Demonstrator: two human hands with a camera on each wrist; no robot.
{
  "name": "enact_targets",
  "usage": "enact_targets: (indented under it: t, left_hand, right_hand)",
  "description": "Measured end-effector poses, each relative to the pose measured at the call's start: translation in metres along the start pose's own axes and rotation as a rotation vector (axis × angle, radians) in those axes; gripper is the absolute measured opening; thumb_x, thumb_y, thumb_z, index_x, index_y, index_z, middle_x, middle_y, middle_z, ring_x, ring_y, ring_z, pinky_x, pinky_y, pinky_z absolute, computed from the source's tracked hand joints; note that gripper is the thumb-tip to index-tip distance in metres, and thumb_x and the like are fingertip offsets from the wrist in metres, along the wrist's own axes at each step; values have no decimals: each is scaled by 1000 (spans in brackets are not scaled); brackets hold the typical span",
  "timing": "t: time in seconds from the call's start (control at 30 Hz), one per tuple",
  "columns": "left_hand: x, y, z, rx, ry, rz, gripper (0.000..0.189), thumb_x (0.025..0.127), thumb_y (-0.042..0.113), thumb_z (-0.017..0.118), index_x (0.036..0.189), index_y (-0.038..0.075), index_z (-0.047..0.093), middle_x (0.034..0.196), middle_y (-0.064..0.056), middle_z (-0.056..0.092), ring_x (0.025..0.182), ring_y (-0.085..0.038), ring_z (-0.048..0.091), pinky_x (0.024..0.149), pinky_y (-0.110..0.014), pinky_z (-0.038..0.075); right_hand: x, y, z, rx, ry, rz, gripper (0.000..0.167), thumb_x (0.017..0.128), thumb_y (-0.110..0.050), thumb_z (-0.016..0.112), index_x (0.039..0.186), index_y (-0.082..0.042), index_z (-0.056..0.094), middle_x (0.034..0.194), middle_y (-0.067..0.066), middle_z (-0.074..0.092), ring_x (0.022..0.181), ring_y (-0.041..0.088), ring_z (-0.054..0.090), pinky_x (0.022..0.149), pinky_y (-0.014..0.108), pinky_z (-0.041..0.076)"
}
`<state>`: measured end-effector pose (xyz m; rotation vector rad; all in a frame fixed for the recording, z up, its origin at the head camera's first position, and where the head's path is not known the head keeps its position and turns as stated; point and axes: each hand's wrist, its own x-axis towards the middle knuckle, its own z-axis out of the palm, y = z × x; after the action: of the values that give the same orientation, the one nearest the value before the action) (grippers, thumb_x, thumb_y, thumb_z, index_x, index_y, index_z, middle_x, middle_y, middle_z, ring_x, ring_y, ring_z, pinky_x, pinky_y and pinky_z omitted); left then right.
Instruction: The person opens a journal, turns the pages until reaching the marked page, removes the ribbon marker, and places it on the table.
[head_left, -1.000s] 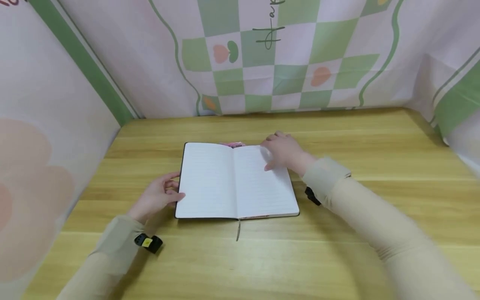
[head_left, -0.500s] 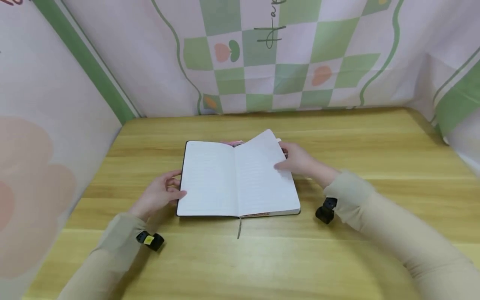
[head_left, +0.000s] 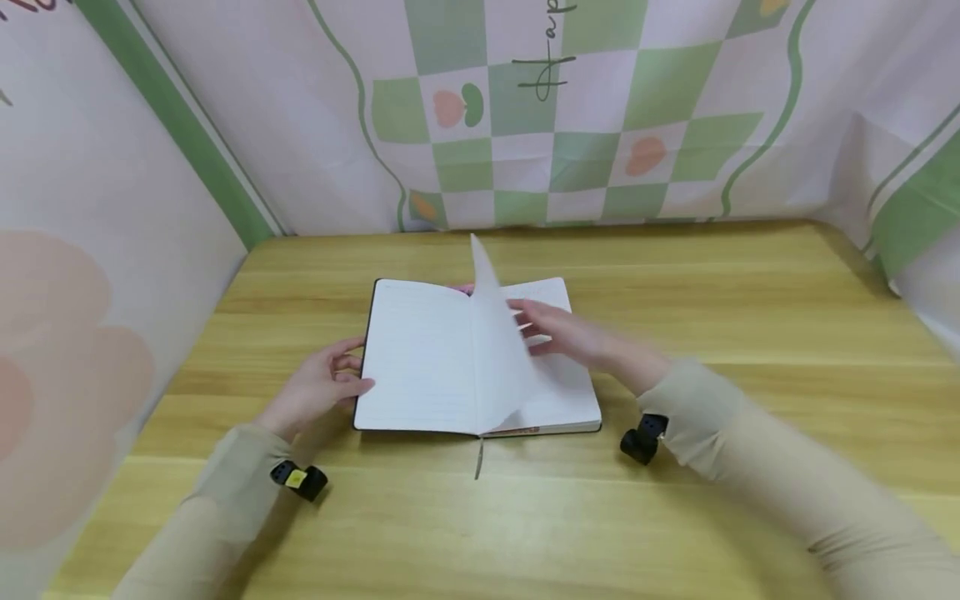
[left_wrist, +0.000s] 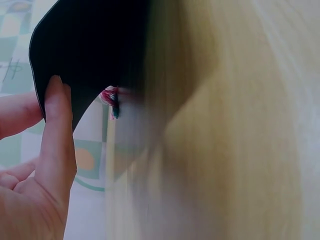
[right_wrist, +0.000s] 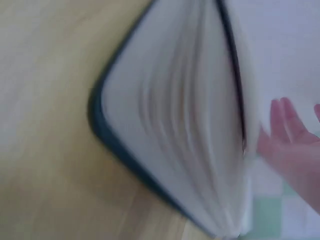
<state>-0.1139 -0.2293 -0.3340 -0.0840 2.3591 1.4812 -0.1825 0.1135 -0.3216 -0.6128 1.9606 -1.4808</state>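
Note:
An open notebook (head_left: 416, 358) with lined white pages and a black cover (left_wrist: 85, 45) lies in the middle of the head view. My left hand (head_left: 311, 392) pinches its left edge, thumb on the page and fingers under the cover. One leaf (head_left: 495, 358) stands raised near the spine, curving up from the right half. Behind that leaf is my right hand (head_left: 562, 333), its spread fingers against the leaf's right side. In the right wrist view, the page edges (right_wrist: 165, 100) fan apart, blurred, with the right hand (right_wrist: 295, 145) beyond them.
A thin ribbon bookmark (head_left: 479, 462) hangs from the spine onto the wooden table (head_left: 480, 533). Something pink (head_left: 462, 289) peeks out behind the notebook's top edge. A patterned cloth (head_left: 525, 150) hangs along the table's back, and another covers the left side.
My right hand first lay on the right page, then lifted its outer edge, and has now swung the leaf leftward until it stands up. The left hand keeps its hold at the left edge.

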Motion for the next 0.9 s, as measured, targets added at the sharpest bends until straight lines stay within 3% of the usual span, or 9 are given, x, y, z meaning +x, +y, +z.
enact_targets:
  t: [0.2,0.33,0.53,0.73,0.9]
  left_hand:
    - [1,-2,-1,-35,-16,6,71,89,6,63,149,3,24,108,-9,50,84,-11,55,73,-26,53]
    - [1,-3,-2,-59,-21,18,68,91,7,60,149,3,24,109,-11,52,85,-11,57,75,-28,53]
    - [0,-5,-3,-133,-31,28,52,102,20,42,147,1,26,119,-17,53,91,-10,61,78,-30,53]
    - [1,-2,-1,-68,-10,24,62,95,16,56,147,0,26,109,-10,55,87,-9,57,75,-29,52]
    - [3,-3,0,-10,2,22,64,93,11,58,147,0,25,107,-12,56,81,-10,56,70,-28,52]
  right_hand:
    - [10,-6,30,-555,-37,-87,51,101,-35,41,147,-14,34,148,14,37,136,33,33,112,50,24]
    - [19,-11,48,-770,-111,-18,58,97,-45,46,149,-24,31,153,12,27,140,36,21,111,58,18]
    - [28,-13,67,-929,-168,117,64,92,-56,48,149,-38,24,159,1,9,143,43,9,105,71,9]
    - [31,-11,75,-1048,-196,140,68,93,-54,48,150,-40,13,160,-1,1,141,48,5,103,74,10]
    - [31,-8,77,-1127,-215,132,69,94,-56,45,150,-41,8,160,1,-1,140,51,6,100,75,14]
